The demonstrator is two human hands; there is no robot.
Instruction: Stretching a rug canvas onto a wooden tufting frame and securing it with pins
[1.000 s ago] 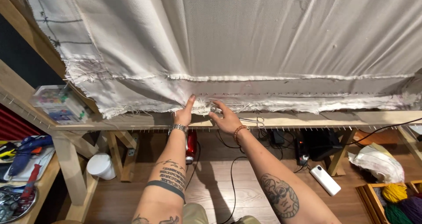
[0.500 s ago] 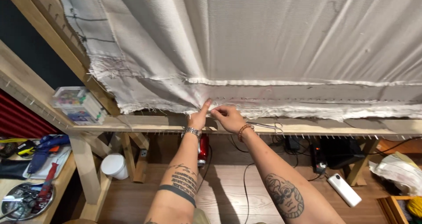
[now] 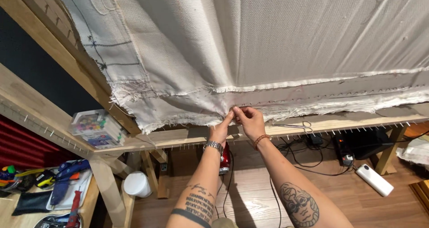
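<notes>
Both forearms are bare and tattooed. The left hand point(image 3: 220, 130) has a silver metal watch at the wrist, with lines of script and a dark band inked above. The right hand point(image 3: 250, 122) wears an orange beaded bracelet, with a round face-like tattoo on its forearm.

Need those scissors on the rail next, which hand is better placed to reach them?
Right, probably. The scissors lie on the wooden rail just to the right of the right hand, with nothing between them. The left hand would have to cross over. Both hands pinch the cloth edge, so left could hold it.
</notes>
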